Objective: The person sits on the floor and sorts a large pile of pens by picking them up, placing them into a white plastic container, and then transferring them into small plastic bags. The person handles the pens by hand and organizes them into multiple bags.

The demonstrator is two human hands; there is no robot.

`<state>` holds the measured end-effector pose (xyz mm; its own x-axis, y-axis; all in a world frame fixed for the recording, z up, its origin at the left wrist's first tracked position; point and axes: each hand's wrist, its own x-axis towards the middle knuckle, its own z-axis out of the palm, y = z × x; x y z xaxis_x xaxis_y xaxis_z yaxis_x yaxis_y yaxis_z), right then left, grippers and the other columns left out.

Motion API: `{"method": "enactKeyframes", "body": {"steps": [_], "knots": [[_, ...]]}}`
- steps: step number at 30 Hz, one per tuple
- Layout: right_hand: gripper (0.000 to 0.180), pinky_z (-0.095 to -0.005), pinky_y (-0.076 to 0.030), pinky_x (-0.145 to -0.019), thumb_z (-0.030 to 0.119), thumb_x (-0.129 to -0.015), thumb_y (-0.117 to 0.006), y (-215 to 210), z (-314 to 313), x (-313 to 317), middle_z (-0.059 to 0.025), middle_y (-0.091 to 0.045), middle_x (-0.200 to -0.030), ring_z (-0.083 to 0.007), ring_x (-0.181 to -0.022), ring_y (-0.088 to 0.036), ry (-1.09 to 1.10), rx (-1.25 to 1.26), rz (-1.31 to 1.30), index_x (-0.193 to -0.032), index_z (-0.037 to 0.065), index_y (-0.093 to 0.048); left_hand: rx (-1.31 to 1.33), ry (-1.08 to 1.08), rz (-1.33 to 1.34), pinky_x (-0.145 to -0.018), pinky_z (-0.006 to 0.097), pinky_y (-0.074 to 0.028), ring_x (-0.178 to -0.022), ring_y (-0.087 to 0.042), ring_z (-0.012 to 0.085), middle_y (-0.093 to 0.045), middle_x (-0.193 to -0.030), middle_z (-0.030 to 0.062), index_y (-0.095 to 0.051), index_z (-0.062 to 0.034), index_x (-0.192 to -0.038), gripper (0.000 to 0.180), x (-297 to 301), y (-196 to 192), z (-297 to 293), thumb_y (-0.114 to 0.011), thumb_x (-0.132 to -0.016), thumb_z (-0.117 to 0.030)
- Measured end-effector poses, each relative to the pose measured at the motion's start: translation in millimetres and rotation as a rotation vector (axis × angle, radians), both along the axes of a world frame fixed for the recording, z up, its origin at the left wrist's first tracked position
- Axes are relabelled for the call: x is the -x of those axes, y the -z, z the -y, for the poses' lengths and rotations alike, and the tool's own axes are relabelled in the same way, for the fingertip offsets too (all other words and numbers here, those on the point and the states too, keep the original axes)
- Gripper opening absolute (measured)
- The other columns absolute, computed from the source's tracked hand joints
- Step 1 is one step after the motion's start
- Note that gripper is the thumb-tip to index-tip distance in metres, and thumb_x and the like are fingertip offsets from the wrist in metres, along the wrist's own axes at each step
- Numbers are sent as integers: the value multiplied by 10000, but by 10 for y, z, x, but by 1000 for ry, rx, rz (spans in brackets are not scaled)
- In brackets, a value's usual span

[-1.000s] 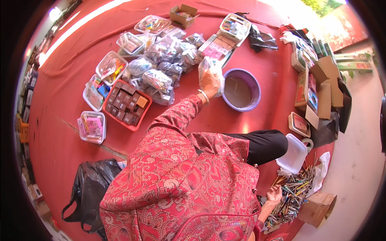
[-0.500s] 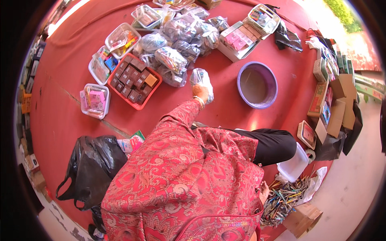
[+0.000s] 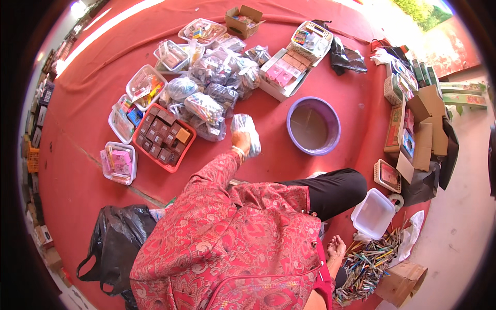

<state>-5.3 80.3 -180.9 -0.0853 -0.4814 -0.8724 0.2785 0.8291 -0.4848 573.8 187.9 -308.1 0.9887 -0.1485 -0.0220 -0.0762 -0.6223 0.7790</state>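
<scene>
Red cloth (image 3: 77,119) covers the ground under everything we see from the head cam, the only view.

Our left hand (image 3: 241,140) is stretched fwd, fingers closed round the top of a clear plastic bag (image 3: 247,133) stuffed w/ small items; the bag hangs upright at the near edge of the heap of similar bags (image 3: 217,88). It sits between the red crate of small boxes (image 3: 164,137) on the left and the purple basin (image 3: 313,125) on the right, apart from both.

Our right hand (image 3: 336,247) rests low by our side, fingers loosely open, holding nothing. It's just beside the pile of pens (image 3: 369,263), near the empty white tub (image 3: 373,213).

Clear lidded containers (image 3: 146,85) ring the heap; cardboard boxes (image 3: 421,121) stand far right; a black bag (image 3: 116,243) lies by our left hip.

To handle the bag well, we'd judge: keep the grip high at the neck so nothing spills, lift it clear of neighbouring bags, and don't drag it across the crate.
</scene>
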Motion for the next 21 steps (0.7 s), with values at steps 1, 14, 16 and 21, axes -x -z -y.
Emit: {"method": "enactKeyframes", "body": {"steps": [1, 14, 16, 21], "knots": [[120, -288, -423, -461, 154, -748, -535, -36, -1, -61, -24, -603, -691, -154, -552, -552, 4, -6, -3, -855, 104, -555, 80, -45, -71, -569, 420, -408, -647, -564, 367, -559, -637, 239, -566, 32, -611, 307, -111, -101, 8, -518, -656, -267], [123, -260, -412, -463, 164, -761, -563, -113, -18, -334, -13, -588, -684, -130, -542, -529, -33, 58, -41, -860, 92, -564, 294, -416, -388, -649, 339, -433, -787, -584, 244, -604, -858, 209, -581, 115, -820, 327, -808, -931, -39, -600, -638, -156], [130, -257, -411, -463, 165, -765, -558, -140, -40, -336, -15, -587, -690, -129, -541, -529, -28, 54, -40, -871, 90, -561, 303, -375, -432, -629, 341, -433, -750, -581, 243, -604, -813, 196, -585, 109, -811, 316, -854, -1017, -53, -601, -639, -156], [142, -251, -411, -466, 180, -773, -553, -159, -74, -279, -9, -582, -693, -124, -539, -524, 4, 25, -111, -886, 93, -558, 426, -374, -559, -489, 355, -392, -564, -546, 215, -573, -617, 122, -569, 57, -665, 206, -1105, -1015, 0, -584, -632, -146]]}}
